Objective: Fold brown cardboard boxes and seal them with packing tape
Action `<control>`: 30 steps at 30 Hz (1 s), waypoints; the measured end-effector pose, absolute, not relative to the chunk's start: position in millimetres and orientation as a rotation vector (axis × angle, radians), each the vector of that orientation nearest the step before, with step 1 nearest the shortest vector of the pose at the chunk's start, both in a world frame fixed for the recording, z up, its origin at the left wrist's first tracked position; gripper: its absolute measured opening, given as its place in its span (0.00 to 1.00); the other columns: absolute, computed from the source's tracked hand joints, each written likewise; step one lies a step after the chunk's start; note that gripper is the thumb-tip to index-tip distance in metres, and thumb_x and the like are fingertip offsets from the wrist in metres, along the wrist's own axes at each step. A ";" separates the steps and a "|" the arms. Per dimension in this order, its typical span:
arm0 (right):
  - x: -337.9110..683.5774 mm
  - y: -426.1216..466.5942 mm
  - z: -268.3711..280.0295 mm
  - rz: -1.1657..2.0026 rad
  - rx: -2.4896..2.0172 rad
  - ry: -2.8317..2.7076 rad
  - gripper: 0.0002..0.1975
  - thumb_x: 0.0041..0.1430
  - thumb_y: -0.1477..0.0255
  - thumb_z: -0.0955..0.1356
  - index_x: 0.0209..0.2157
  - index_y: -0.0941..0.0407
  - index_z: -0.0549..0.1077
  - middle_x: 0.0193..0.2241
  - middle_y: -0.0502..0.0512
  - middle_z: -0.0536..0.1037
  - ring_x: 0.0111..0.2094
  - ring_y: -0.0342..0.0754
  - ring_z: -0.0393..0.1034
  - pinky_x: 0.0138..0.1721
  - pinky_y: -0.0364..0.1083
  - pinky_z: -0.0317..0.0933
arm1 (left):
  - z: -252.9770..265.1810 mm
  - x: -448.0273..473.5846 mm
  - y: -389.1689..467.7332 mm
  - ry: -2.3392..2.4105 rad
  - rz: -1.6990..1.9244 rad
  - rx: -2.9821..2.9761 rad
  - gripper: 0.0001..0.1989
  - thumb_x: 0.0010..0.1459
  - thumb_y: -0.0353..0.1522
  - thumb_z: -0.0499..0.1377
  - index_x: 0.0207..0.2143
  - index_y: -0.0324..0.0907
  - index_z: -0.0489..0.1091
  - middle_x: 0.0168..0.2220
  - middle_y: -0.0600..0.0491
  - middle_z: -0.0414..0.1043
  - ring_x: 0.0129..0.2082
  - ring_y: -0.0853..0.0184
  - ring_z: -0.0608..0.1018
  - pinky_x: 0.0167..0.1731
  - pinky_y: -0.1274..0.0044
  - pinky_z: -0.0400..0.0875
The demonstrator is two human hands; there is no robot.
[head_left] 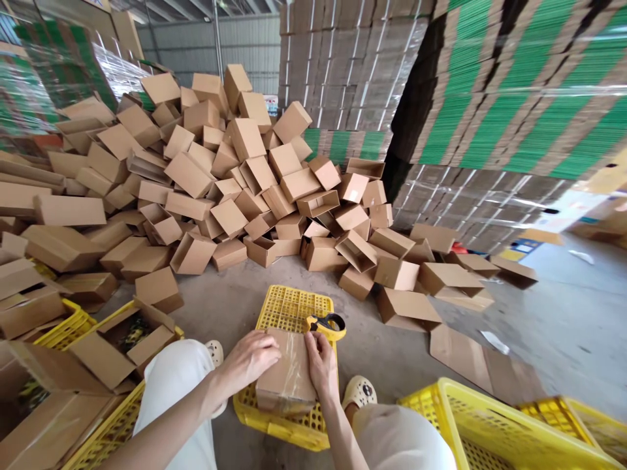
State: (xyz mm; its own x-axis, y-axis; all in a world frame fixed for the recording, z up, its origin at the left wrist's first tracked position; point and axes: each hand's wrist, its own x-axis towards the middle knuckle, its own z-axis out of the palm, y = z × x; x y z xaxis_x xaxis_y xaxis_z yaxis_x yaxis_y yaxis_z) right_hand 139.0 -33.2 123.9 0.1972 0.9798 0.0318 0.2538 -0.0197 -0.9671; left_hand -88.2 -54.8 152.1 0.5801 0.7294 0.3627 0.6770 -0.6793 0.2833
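A small cardboard box (287,375) with clear tape along its top rests on an upturned yellow plastic crate (294,303) between my knees. My left hand (255,356) has its fingers bent over the box's left far edge. At the right side of the same box, my right hand (321,362) grips with curled fingers. Just beyond these fingertips sits a yellow and black tape dispenser (337,328); whether the right hand touches it I cannot tell. The box's far right corner is partly hidden by that hand.
A big heap of cardboard boxes (235,215) spreads ahead. To the left, an open box (110,352) with dark contents stands in a yellow crate. Another yellow crate (490,418) is at right. Tall stacks of flattened cartons (509,85) rise behind. A flat cardboard sheet (482,362) lies on the floor.
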 end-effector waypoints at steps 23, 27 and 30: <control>137.9 -36.8 128.0 0.914 -1.462 -1.248 0.33 0.57 0.37 0.67 0.37 0.54 0.78 0.33 0.56 0.82 0.37 0.56 0.75 0.41 0.49 0.65 | 169.1 -72.2 -61.8 1.179 0.503 3.169 0.13 0.65 0.19 0.53 0.32 0.41 0.72 0.31 0.54 0.73 0.31 0.66 0.77 0.67 0.59 0.69; 137.5 -36.6 127.4 0.916 -1.462 -1.249 0.33 0.57 0.37 0.66 0.37 0.54 0.78 0.33 0.56 0.81 0.37 0.56 0.74 0.41 0.49 0.64 | 164.6 -73.2 -71.1 1.169 0.515 3.134 0.12 0.65 0.20 0.54 0.33 0.42 0.71 0.31 0.55 0.72 0.33 0.66 0.77 0.67 0.61 0.68; 137.7 -36.2 126.6 0.915 -1.459 -1.246 0.33 0.57 0.37 0.66 0.38 0.55 0.78 0.33 0.56 0.82 0.37 0.56 0.74 0.41 0.49 0.64 | 162.4 -73.6 -75.4 1.154 0.525 3.066 0.12 0.66 0.20 0.54 0.33 0.42 0.71 0.32 0.55 0.72 0.34 0.66 0.77 0.68 0.61 0.67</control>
